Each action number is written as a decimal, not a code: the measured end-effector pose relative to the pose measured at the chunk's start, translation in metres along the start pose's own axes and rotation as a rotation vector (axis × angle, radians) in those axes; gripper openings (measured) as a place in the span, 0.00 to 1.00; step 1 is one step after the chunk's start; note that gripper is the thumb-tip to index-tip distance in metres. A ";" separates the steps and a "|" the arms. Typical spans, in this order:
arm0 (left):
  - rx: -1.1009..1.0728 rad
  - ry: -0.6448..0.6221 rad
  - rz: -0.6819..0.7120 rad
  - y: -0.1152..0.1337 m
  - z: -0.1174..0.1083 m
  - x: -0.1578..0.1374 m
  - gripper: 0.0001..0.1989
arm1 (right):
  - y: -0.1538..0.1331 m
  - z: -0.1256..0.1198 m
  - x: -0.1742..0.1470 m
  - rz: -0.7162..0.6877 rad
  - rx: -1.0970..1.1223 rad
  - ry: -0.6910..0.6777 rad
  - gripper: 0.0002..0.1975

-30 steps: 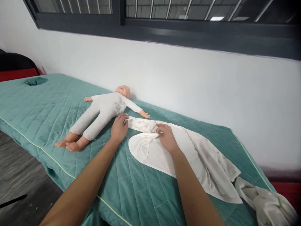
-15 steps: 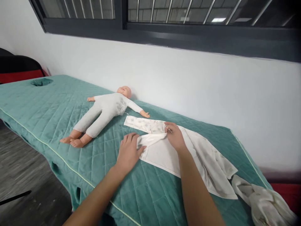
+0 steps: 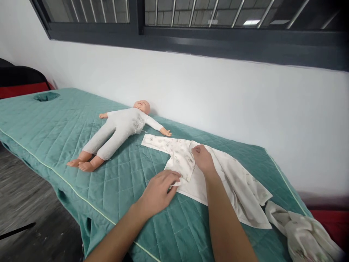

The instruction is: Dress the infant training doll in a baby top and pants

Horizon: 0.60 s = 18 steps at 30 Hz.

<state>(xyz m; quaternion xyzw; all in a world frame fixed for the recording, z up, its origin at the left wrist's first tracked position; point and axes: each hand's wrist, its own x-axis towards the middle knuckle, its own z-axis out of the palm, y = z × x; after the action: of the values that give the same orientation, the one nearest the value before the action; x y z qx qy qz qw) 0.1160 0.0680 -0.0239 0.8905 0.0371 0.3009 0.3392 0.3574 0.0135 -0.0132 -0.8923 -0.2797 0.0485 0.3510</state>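
Note:
A white patterned baby shirt point(image 3: 227, 171) lies spread on the green quilted cover, one sleeve pointing left. My left hand point(image 3: 160, 191) pinches the lower corner of the shirt's near front flap. At the upper part of the same flap, near the neck edge, my right hand point(image 3: 202, 157) is closed on the fabric. The flap's printed side faces up between my hands. To the left, a baby doll point(image 3: 122, 125) in a white suit lies on its back, head toward the wall, arms spread. Its one hand is close to the shirt's sleeve.
The green quilted cover point(image 3: 131, 189) drapes over a long table with a round hole point(image 3: 47, 96) at the far left. A crumpled pale cloth point(image 3: 305, 233) lies at the right end. A white wall point(image 3: 231, 102) and barred window run along the back.
My left hand has moved right and toward me, and the front flap, folded back before, now lies over with its printed side up. My right hand stays near the neck edge.

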 end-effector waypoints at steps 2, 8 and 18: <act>0.091 -0.067 -0.012 0.003 0.000 0.001 0.11 | -0.003 -0.001 -0.003 0.041 -0.063 -0.044 0.13; 0.386 -0.151 -0.048 0.003 0.000 0.004 0.12 | -0.009 -0.006 -0.005 0.070 -0.257 -0.143 0.13; 0.539 -0.180 0.061 0.028 0.023 0.017 0.12 | -0.007 -0.006 -0.003 0.076 -0.204 0.056 0.10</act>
<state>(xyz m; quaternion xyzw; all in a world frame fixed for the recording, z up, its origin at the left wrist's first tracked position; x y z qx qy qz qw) 0.1386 0.0373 -0.0112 0.9724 0.0589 0.2100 0.0828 0.3531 0.0123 -0.0046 -0.9344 -0.2393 0.0082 0.2637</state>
